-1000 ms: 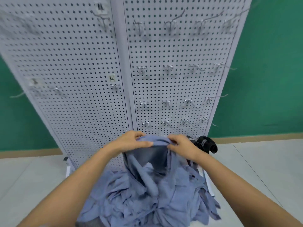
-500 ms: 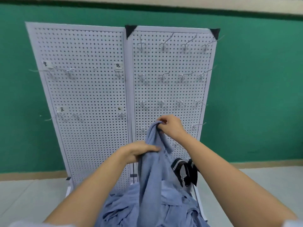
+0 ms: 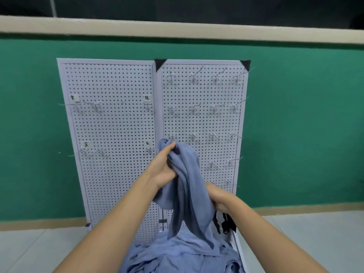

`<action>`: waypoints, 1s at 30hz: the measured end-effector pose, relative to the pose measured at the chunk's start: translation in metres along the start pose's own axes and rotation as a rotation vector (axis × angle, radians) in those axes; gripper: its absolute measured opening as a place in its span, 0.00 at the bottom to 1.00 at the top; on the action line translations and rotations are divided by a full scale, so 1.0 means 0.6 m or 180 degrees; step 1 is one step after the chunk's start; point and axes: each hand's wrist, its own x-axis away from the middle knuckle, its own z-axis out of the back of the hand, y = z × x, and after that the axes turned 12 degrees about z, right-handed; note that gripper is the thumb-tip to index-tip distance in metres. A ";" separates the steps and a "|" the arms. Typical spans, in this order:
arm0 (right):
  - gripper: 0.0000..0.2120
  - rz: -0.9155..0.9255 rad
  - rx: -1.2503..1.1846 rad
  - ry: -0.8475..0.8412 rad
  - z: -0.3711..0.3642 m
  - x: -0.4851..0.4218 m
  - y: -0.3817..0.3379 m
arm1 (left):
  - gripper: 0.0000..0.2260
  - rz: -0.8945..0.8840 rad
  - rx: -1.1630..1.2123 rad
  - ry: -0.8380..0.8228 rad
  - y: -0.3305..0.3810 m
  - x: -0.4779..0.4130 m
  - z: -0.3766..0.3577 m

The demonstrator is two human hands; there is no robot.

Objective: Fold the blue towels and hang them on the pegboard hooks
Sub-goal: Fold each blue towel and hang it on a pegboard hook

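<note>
Both bare forearms reach forward from the bottom of the view and meet on one cloth. The left hand (image 3: 162, 168) is the higher of the two, raised in front of the seam between the two panels of the pegboard (image 3: 114, 125). Its fingers (image 3: 169, 148) curl over the bunched top end of a blue towel (image 3: 187, 186) and grip it. The right hand (image 3: 218, 196) sits lower and to the right with the wrist bent. It closes on the towel's right side. Its fingertips are hidden behind the cloth, so it looks like a full clench, though the exact hold cannot be seen.

The blue towel is unfolded and crumpled. It drapes from the left hand in long twisted folds, runs down past the right hand, and its lower end merges into the pile of blue towels (image 3: 177, 255) at the bottom edge of the view.

The white pegboard stands upright against a green wall (image 3: 299, 134) on a pale floor (image 3: 307, 233). Metal hooks (image 3: 194, 108) sit in rows across its right panel. The left panel carries a few more, beside small paper labels (image 3: 147, 98). Black straps (image 3: 226, 223) hang just below the right hand, beside the towel
</note>
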 end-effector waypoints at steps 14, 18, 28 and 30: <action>0.10 0.0760 -0.1788 0.0780 0.048 0.010 -0.061 | 0.12 -0.0318 -0.1136 0.0925 0.067 0.029 0.087; 0.10 0.0669 -0.1793 0.1046 0.082 0.005 -0.080 | 0.11 -0.0552 -0.1672 0.1483 0.096 0.044 0.131; 0.13 0.0205 0.0052 0.0526 0.099 -0.017 -0.085 | 0.09 -0.0457 -0.2144 0.1930 0.112 0.051 0.151; 0.10 0.0222 -0.0255 0.0407 0.106 -0.024 -0.084 | 0.08 -0.0340 -0.2365 0.1959 0.118 0.052 0.157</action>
